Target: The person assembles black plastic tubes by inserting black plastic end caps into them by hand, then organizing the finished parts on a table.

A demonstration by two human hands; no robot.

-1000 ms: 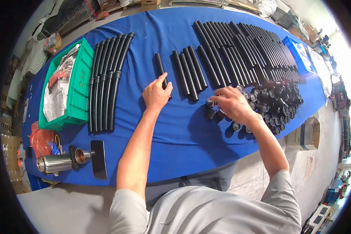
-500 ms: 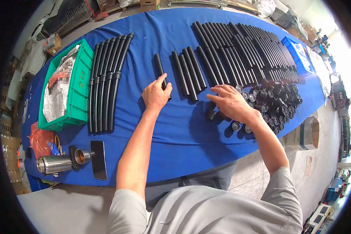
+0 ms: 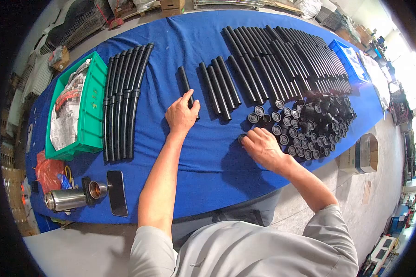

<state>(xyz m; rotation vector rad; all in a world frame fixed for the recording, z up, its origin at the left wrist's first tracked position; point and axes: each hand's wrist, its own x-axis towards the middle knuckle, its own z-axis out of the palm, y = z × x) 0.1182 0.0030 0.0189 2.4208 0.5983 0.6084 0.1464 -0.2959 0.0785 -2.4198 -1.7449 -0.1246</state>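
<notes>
The left grip [image 3: 182,115] is clasping a tube [image 3: 183,78] on the counter [image 3: 194,184], its long axis running near to far, while the right grip [image 3: 263,147] is pinching a cap [image 3: 241,137] rightward of the tube's near end.

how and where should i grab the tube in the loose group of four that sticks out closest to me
Probably by its near end, coming from your own side. The black tube lies flat with neighbouring tubes close along both sides, but that end juts past theirs, leaving blue cloth around it for thumb and finger to pinch the round wall.
</notes>
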